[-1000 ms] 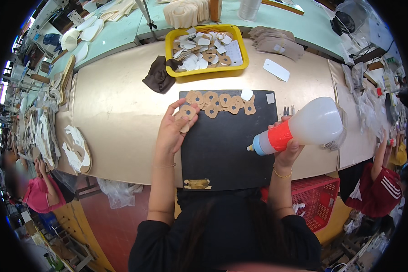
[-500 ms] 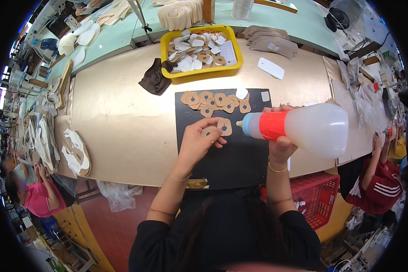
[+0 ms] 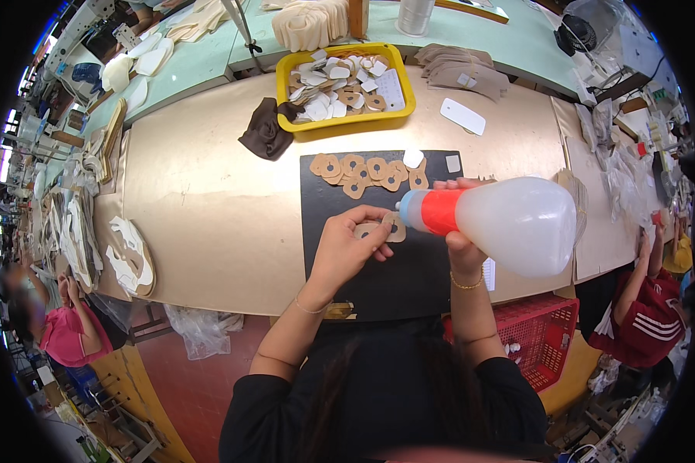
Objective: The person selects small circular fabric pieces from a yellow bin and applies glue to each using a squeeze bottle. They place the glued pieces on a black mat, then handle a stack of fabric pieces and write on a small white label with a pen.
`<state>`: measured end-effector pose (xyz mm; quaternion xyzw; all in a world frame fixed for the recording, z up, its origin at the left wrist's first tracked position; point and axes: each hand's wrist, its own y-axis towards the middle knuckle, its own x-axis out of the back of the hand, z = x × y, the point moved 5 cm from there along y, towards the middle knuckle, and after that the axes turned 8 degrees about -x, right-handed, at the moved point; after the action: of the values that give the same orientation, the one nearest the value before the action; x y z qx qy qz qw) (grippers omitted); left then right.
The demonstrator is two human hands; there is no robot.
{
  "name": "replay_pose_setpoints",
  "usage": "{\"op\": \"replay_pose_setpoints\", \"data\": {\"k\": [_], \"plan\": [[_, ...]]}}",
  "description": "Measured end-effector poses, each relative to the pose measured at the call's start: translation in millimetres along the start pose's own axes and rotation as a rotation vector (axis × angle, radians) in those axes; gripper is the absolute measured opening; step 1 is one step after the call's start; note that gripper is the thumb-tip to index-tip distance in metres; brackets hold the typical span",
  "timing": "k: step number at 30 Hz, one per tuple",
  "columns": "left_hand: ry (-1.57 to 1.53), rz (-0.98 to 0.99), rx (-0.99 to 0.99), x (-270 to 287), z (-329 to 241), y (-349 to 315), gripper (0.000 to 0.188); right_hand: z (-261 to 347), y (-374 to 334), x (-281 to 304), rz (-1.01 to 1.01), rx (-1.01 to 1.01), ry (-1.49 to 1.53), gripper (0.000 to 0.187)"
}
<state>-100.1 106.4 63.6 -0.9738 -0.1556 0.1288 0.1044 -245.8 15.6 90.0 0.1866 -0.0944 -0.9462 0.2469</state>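
My left hand [image 3: 349, 245] pinches a tan die-cut piece [image 3: 395, 229] with a dark spot in its middle, held over the black mat [image 3: 417, 285]. In my right hand [image 3: 465, 251] is a translucent squeeze bottle [image 3: 521, 225] with a red band and blue collar, tipped on its side. Its nozzle points left and reaches the upper edge of the held piece; whether it touches, I cannot tell. Beyond my hands, several similar tan pieces [image 3: 355, 171] lie overlapped along the mat's far part, with a small white piece [image 3: 413, 158] at their right end.
A yellow tray [image 3: 347, 128] full of white and tan pieces stands at the back, a dark brown cloth [image 3: 265, 133] against its left side. A white card [image 3: 462, 116] lies to its right. Below the table's right front is a red crate [image 3: 544, 339]. Other people sit at both sides.
The bottle has moved left and slightly down, bringing its nozzle to the held piece. My left hand has shifted a little right and nearer to me with the piece.
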Motion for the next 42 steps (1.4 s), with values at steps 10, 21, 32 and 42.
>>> {"op": "replay_pose_setpoints", "data": {"k": [10, 21, 32, 42], "plan": [[0.049, -0.051, -0.023, 5, 5, 4, 0.016, -3, -15, 9, 0.008, -0.019, 0.111, 0.085], [0.075, -0.103, -0.066, 5, 2, 4, 0.015, -7, -22, 3, -0.07, -0.183, -0.038, 0.09], [0.2, -0.196, -0.039, 46, 22, 48, 0.02, 3, -15, 21, -0.219, -0.077, -0.046, 0.089], [-0.137, -0.308, -0.233, 95, 21, 54, 0.039, 6, -16, 25, -0.237, -0.099, -0.098, 0.091]]}}
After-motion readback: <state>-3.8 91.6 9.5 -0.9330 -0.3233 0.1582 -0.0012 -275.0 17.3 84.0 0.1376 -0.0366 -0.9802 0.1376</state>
